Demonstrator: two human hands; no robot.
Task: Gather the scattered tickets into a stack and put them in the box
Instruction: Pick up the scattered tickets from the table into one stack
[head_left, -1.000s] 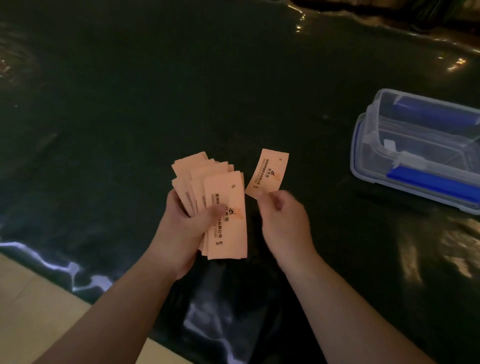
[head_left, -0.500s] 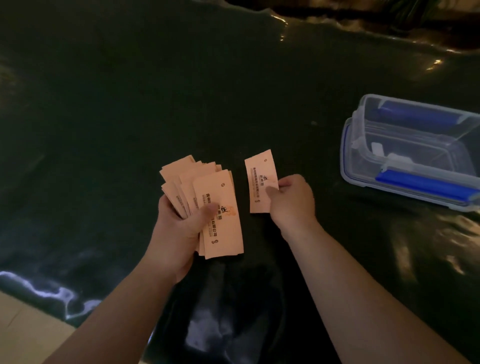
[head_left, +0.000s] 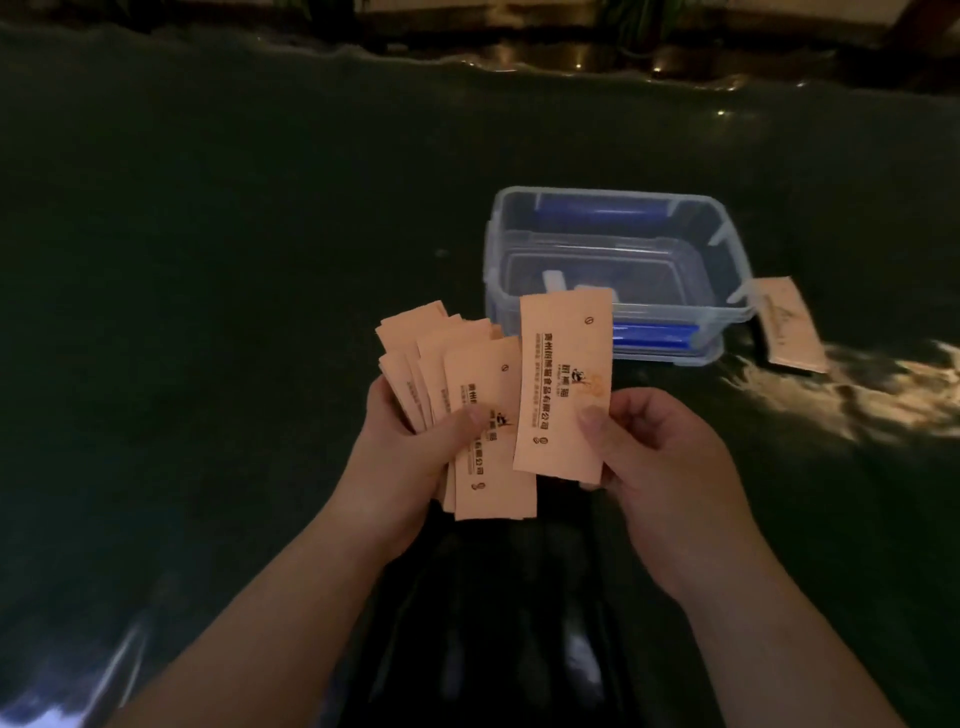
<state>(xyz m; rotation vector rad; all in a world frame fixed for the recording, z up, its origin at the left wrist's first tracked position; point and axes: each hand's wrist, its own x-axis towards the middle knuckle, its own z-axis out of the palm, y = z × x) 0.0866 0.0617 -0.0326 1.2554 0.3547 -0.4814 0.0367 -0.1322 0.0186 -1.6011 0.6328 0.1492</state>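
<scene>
My left hand (head_left: 400, 467) grips a fanned stack of pink tickets (head_left: 467, 395), thumb pressed on the front one. Beside it my right hand (head_left: 670, 467) pinches a single pink ticket (head_left: 563, 384) by its lower right edge, held upright and slightly overlapping the stack. Behind the tickets stands the clear plastic box (head_left: 727, 260) with blue clips, open on top. One more pink ticket (head_left: 789, 325) lies on the dark tabletop just right of the box.
The table is covered with a dark, glossy sheet (head_left: 208, 260) that wrinkles and reflects light at the right (head_left: 857, 389). Its far edge (head_left: 467, 57) runs across the top of the view.
The view has swung right, so the box now sits straight ahead. My right hand has brought the single ticket up against the stack. A loose ticket by the box has come into view.
</scene>
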